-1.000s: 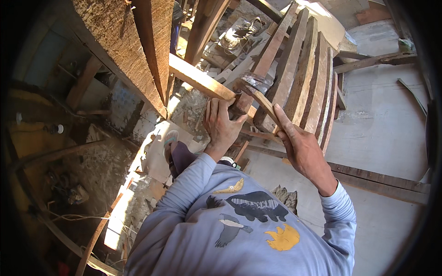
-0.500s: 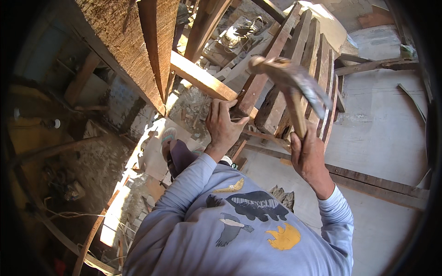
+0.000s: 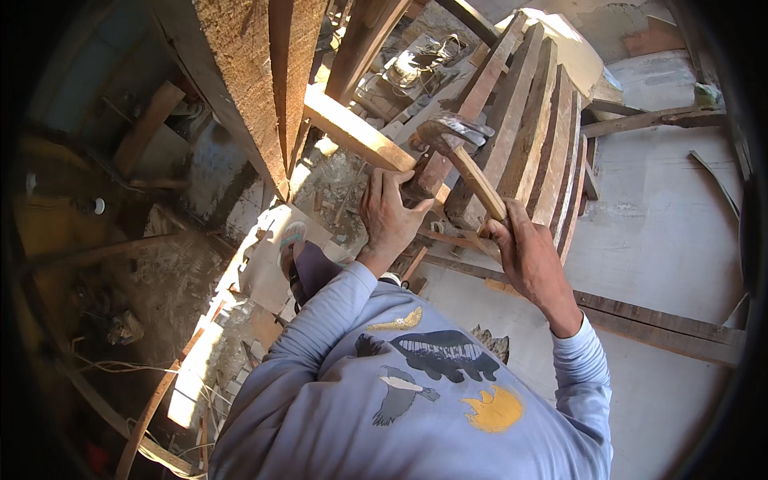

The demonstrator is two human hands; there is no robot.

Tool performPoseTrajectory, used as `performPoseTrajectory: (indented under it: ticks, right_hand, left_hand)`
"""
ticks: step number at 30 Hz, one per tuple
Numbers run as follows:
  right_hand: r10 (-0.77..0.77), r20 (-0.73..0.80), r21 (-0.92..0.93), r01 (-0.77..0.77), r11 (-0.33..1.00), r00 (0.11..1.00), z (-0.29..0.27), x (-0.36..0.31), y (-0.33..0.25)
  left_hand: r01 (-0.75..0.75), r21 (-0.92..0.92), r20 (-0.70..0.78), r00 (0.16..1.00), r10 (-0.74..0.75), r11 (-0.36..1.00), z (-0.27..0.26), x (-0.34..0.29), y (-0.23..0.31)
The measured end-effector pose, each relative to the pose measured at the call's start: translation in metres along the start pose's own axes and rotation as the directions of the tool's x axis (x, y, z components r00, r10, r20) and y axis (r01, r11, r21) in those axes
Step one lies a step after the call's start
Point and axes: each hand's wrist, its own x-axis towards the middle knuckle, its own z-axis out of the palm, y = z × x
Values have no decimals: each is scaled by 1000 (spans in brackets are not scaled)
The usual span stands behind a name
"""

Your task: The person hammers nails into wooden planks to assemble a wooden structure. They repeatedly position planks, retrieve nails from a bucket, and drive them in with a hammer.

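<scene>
My right hand is closed around the wooden handle of a claw hammer. The hammer's head is down at the near end of a dark reddish wooden beam, its claw pointing right. That beam crosses over a paler wooden crosspiece. My left hand holds the joint where the two pieces meet, fingers against the crosspiece and thumb by the dark beam's end. The hammer head hides the struck spot; whether it touches the wood I cannot tell.
Several weathered wooden beams lie side by side to the right. Thick upright timbers stand close on the left. Below are rubble and a sandaled foot. A long timber runs over the pale surface at right.
The hammer has swung down and left, from raised and blurred to the end of the dark beam. My left hand stays at the joint.
</scene>
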Motion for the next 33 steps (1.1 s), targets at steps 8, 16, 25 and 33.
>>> performPoseTrajectory:
  ticks: [8,16,25,33]
  right_hand:
    - [-190,-638,312,476,823,746,-19,13,-19]
    - [-52,-365,50,75,996,930,-35,14,-30]
    - [45,-13,-1,-45,999,999,0,15,-7]
    - [-84,-299,151,134,979,951,18,-10,2]
  left_hand:
    - [19,-6,13,1000,-19,1000,-5,-5,-8]
    - [-28,1,-33,999,28,1000,-8,-2,-14]
    - [-46,-41,-24,999,45,998,1,-7,-12]
    - [-9,-92,-23,1000,7,996,1,-13,-9]
